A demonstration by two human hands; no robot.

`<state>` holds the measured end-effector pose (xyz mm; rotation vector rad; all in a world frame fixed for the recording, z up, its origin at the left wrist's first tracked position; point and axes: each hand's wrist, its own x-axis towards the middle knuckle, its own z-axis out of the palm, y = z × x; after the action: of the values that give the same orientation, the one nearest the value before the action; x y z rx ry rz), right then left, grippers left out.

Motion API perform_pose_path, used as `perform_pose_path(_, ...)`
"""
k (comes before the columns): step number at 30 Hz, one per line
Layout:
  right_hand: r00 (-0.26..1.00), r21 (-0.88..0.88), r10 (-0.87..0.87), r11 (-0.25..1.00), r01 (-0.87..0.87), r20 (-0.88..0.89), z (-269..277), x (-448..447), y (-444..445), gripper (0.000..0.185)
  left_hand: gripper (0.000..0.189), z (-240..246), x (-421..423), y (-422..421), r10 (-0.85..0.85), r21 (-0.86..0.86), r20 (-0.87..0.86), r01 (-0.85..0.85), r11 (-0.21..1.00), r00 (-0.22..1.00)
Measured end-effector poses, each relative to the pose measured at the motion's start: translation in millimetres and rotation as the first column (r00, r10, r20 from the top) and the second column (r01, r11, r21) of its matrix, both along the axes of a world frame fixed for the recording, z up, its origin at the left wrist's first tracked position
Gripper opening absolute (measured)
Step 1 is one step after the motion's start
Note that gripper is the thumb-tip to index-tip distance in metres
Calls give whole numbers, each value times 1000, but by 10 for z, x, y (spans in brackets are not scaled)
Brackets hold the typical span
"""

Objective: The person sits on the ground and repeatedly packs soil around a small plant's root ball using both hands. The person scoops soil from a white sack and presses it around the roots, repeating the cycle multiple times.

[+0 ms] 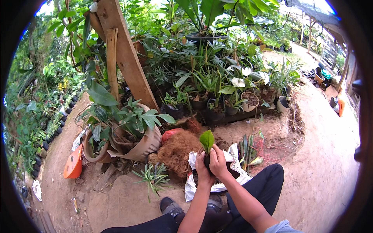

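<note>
Between my left hand (203, 169) and my right hand (218, 161) is a dark root ball or small dark bag, cupped from both sides. A green leafy cutting (207, 141) rises upright out of it, above my fingertips. Just below my hands lies an open white sack (191, 186) with dark soil in it. A heap of brown coconut fibre (177, 150) sits directly left of the sack. My palms and the lower part of what they hold are hidden.
Large clay-coloured pots (148, 142) of plants stand at left, near an orange plastic piece (73, 163). Cut snake plant leaves (247, 150) and red netting (262, 153) lie right of the sack. A spiky small plant (153, 177) is near my shoes. Potted plants line the bed ahead.
</note>
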<state>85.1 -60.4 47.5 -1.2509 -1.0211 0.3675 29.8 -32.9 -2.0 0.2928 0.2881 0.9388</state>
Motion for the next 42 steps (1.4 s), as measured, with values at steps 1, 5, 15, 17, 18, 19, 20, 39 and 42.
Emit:
perform_pose_path(1,1000,4,-5,1000,5,5,-14,13,-6,33,31,-19,18,-3,-5,9,28,5,1000,1000)
perform_pose_path(5,996,-80,47,995,-53,-72,-28,59,-55,39,33,-50,46,12,8,47,-79,-4,999,997)
perform_pose_path(15,981,-17,182,983,-184,-71,155,68,-21,33,63,113,7,36,52,62,-81,-47,997,995)
perform_pose_path(17,981,-59,177,982,-181,-78,202,36,-56,26,50,159,9,11,142,142,-140,-122,982,980)
perform_pose_path(18,982,-73,167,982,-174,-87,224,19,-71,22,60,184,1,-70,249,156,-176,-222,962,952)
perform_pose_path(19,984,-100,151,982,-160,-94,248,7,-82,18,68,224,-5,-73,281,240,-153,-240,941,947)
perform_pose_path(20,973,-54,165,983,-175,-159,270,-10,-92,15,77,271,-9,-78,310,322,-127,-257,911,942)
perform_pose_path(39,959,35,64,998,-56,-275,410,-71,-140,23,52,520,-72,-109,117,259,-65,-96,961,991)
perform_pose_path(42,982,-61,87,993,-98,-165,463,48,-200,24,52,457,-92,-33,-115,185,61,102,977,992)
